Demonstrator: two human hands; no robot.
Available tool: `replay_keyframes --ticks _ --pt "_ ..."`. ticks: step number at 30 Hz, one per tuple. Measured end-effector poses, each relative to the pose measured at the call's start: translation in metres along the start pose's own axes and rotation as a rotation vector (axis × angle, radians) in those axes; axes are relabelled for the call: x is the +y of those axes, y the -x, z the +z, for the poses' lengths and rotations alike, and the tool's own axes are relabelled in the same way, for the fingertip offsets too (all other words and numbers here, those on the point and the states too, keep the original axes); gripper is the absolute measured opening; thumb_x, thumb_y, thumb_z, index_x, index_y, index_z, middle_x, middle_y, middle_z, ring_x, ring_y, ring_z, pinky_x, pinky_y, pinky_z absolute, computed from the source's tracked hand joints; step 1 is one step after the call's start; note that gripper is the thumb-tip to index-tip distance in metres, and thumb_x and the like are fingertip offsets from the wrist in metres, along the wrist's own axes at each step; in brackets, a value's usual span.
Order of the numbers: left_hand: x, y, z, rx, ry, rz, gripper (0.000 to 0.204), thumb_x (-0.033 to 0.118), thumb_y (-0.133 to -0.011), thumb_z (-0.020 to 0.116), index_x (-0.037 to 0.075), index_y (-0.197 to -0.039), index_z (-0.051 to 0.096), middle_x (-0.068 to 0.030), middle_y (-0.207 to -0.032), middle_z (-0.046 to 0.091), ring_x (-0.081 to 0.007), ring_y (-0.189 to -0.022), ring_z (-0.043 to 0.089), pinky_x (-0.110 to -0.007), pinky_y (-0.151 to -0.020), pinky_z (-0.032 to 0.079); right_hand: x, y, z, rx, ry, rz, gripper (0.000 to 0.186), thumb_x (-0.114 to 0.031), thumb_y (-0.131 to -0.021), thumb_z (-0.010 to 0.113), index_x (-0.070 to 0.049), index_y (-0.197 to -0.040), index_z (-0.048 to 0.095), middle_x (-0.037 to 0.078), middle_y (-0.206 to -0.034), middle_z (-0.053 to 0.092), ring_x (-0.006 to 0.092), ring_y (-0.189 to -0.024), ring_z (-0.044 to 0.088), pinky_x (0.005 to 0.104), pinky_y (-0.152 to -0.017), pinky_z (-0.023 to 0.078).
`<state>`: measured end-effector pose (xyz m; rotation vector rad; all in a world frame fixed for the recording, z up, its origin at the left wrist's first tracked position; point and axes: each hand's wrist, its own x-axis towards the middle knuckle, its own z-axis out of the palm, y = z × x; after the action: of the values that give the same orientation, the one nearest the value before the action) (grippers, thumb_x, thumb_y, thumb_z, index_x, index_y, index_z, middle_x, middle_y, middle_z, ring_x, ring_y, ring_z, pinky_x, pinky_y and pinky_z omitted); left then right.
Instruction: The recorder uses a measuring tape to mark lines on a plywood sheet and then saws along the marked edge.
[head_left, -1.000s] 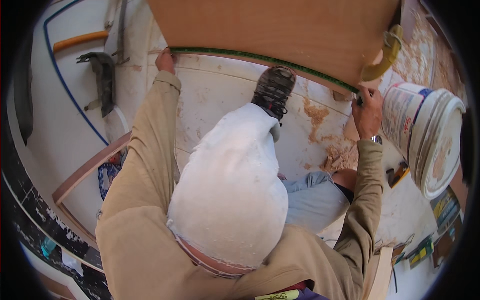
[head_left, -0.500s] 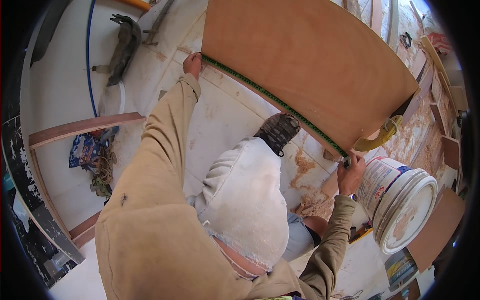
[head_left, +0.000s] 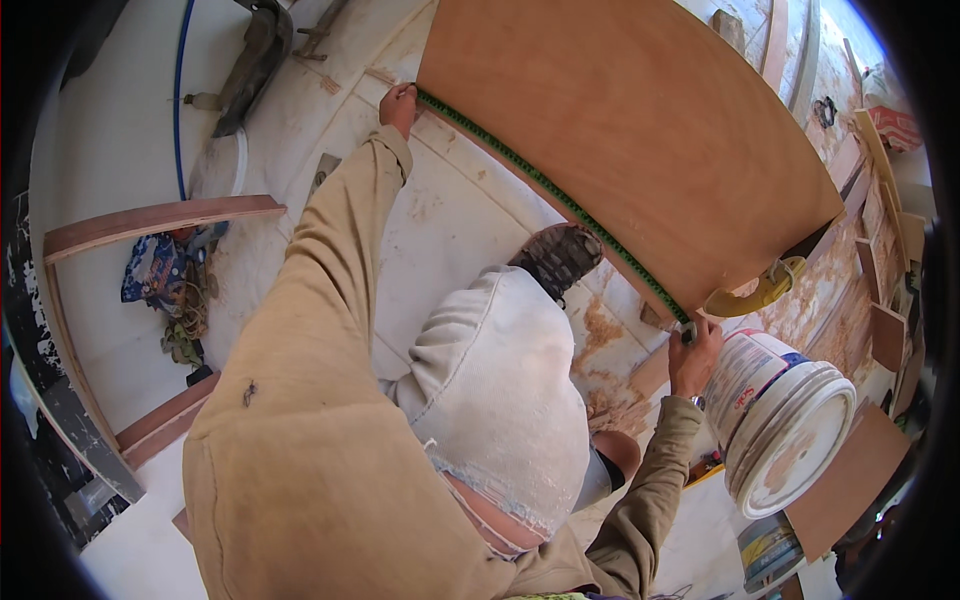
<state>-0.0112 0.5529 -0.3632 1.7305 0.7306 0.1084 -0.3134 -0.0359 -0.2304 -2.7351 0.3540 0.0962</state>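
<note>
Since the earlier frame, both hands shifted: left hand (head_left: 398, 103) pins the green measuring tape (head_left: 555, 200) top centre, right hand (head_left: 695, 352) pinches it mid-right, stretched along the brown plywood sheet (head_left: 640, 140); marking seems left.

Long tan sleeves with buttoned cuffs; pale, frayed trousers; a dark, dusty shoe (head_left: 558, 258).

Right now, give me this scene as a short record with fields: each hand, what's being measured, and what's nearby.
left hand: pins one end of the tape measure at the plywood sheet corner
right hand: holds the tape's other end at the sheet's lower edge
tape: stretched along that edge
nearby: white bucket on its side, yellow object, shoe
</note>
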Motion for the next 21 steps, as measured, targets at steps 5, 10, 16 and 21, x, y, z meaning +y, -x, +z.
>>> replay_keyframes --ticks 5,10,16,21 --pt "0.0 0.003 0.002 -0.019 0.01 0.028 0.03 0.025 -0.098 0.061 0.008 -0.122 0.066 -0.0026 -0.096 0.067 -0.0127 -0.082 0.062 -0.03 -0.068 0.052 -0.003 -0.001 -0.002 0.017 0.005 -0.006 0.049 -0.004 -0.072 0.076 -0.011 -0.119 0.066 0.018 -0.111 0.06 0.0401 -0.108 0.056 0.0476 -0.095 0.045" --pt "-0.017 -0.01 0.007 0.147 -0.042 0.119 0.032 0.026 -0.089 0.069 0.003 -0.112 0.07 -0.01 -0.095 0.072 -0.018 -0.083 0.068 -0.034 -0.072 0.055 -0.005 0.001 -0.002 -0.002 -0.031 -0.011 0.049 -0.002 -0.071 0.073 -0.01 -0.119 0.065 0.018 -0.11 0.059 0.0402 -0.108 0.056 0.0475 -0.095 0.045" --pt "-0.035 -0.016 0.016 0.186 0.045 0.142 0.034 0.027 -0.088 0.068 0.002 -0.11 0.068 -0.0143 -0.097 0.072 -0.0257 -0.088 0.068 -0.038 -0.082 0.053 -0.003 -0.003 0.0 -0.025 -0.057 -0.047 0.043 -0.005 -0.075 0.073 -0.008 -0.117 0.065 0.02 -0.11 0.06 0.0409 -0.106 0.058 0.047 -0.094 0.046" --pt "-0.017 0.0 0.012 0.139 0.09 0.115 0.034 0.026 -0.089 0.067 0.002 -0.113 0.067 -0.0107 -0.095 0.07 -0.0204 -0.081 0.066 -0.034 -0.071 0.053 -0.001 -0.005 -0.002 -0.013 -0.02 -0.055 0.043 -0.007 -0.075 0.074 -0.007 -0.117 0.065 0.02 -0.111 0.06 0.0408 -0.107 0.058 0.0469 -0.094 0.046"
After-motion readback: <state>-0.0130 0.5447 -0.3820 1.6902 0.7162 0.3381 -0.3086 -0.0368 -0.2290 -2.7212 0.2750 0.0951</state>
